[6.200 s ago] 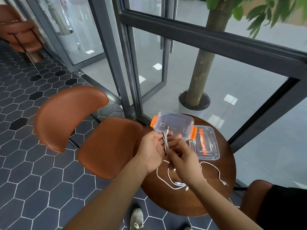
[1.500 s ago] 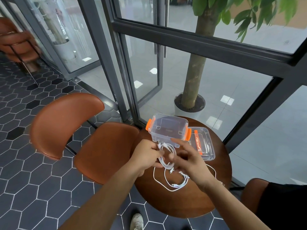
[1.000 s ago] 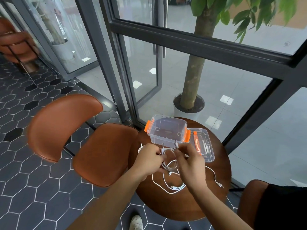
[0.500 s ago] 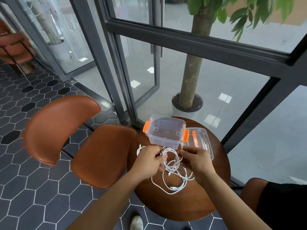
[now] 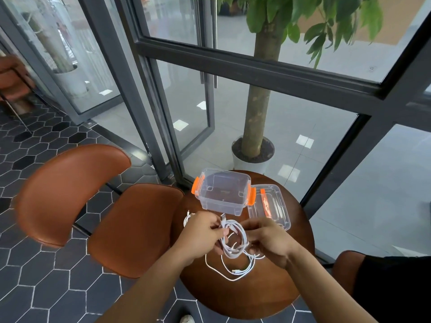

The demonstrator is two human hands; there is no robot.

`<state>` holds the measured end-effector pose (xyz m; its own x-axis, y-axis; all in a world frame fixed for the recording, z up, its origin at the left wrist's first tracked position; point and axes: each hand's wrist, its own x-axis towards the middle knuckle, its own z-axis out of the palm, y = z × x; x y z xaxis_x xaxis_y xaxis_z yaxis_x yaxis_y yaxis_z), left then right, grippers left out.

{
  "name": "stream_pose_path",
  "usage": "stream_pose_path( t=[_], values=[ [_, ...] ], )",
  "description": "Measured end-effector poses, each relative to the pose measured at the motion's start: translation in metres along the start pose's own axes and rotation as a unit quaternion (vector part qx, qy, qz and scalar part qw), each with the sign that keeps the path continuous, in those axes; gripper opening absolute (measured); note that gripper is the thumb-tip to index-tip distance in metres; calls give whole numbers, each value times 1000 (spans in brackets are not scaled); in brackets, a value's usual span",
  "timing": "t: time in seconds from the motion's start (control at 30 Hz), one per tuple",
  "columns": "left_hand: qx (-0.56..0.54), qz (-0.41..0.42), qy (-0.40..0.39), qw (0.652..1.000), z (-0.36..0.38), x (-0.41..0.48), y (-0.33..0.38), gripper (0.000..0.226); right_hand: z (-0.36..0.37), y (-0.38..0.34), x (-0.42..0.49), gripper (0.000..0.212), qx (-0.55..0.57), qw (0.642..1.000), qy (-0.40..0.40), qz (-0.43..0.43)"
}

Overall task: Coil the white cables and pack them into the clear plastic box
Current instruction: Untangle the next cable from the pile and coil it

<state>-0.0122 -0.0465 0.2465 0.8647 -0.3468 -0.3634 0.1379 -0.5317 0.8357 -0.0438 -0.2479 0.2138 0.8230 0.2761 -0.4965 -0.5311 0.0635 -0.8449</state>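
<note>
Head view, only camera. Round dark wooden table [image 5: 256, 294] at centre-right, seen from above.

Left hand [image 5: 205, 236] over the left part of the tabletop, fingers curled shut on the left side of a white cable coil [image 5: 233, 241]. A cable plug [image 5: 223, 216] sticks up just above the thumb.

Right hand [image 5: 270, 241] directly right of the coil, fingers closed on its right side. Coil sits between the two hands, held by both, raised a little off the table. Several loops visible; exact count not readable.

Loose white cable tails [image 5: 231, 269] hang from the coil and lie in curves on the tabletop, near side of the hands. A second small bit of white cable [image 5: 187, 219] shows at the far left edge of the left hand; where it leads cannot be made out.

Clear plastic box [image 5: 222, 194] stands open on the far side of the table, just beyond the hands, not touching them. Orange latches [image 5: 195, 188] on its left and right ends. No cable inside.

Clear lid [image 5: 270, 208] lies flat to the right of the box, touching or nearly touching it; the right hand's fingers are near its near edge.

Brown chair [image 5: 98, 206] left of the table. Potted tree [image 5: 258, 117] beyond the glass, far side. A shoe [image 5: 186, 319] at the bottom edge
</note>
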Motion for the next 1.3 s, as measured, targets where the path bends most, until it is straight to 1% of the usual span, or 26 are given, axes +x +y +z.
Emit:
stream_pose_path(
  t=[0.13,0.2,0.27,0.33,0.37,0.43,0.5,0.57,0.6,0.63,0.67,0.77,0.83,0.97,1.13,1.2,1.3],
  values=[
    [-15,-7,13,1000,0,5,0,20,-6,1,-2,14,17,1000,8,16],
    [-1,0,4,1000,2,6,1,18,-3,-3,-4,17,23,999,-22,0],
    [25,7,-7,1000,3,5,1,13,3,-1,-6,22,63,997,-33,-24],
    [52,3,-13,999,3,4,2,13,9,9,-3,32,129,991,3,-41],
    [65,-2,-15,998,2,4,2,14,14,14,-2,33,167,985,29,-40],
    [99,-13,-19,995,2,5,1,19,24,27,0,24,225,970,84,-26],
    [143,-17,-24,989,3,4,-1,24,32,35,0,17,241,964,112,-15],
    [168,-20,-30,985,6,2,-3,30,38,36,-1,5,215,968,126,-17],
    [173,-21,-35,984,7,0,-4,33,39,35,-1,9,197,971,136,-17],
    [171,-22,-37,984,9,-1,-5,35,39,33,-2,18,178,973,148,-16],
    [163,-24,-35,986,11,-2,-5,33,40,30,-3,24,167,973,159,-20],
    [128,-38,-17,991,15,-2,-9,25,37,25,-5,21,149,975,162,-44],
    [107,-39,-13,993,14,-1,-13,21,34,24,-6,20,102,980,156,-65],
    [27,-39,-13,999,9,1,-17,22,28,29,-4,35,41,985,153,-76],
    [-42,-45,9,998,8,0,-21,20,29,34,0,27,-41,976,187,-101],
    [-75,-49,15,996,7,0,-24,17,30,35,4,26,-45,975,194,-97],
    [-148,-82,34,985,4,2,-30,18,30,36,12,25,-39,976,199,-85]
  ],
)
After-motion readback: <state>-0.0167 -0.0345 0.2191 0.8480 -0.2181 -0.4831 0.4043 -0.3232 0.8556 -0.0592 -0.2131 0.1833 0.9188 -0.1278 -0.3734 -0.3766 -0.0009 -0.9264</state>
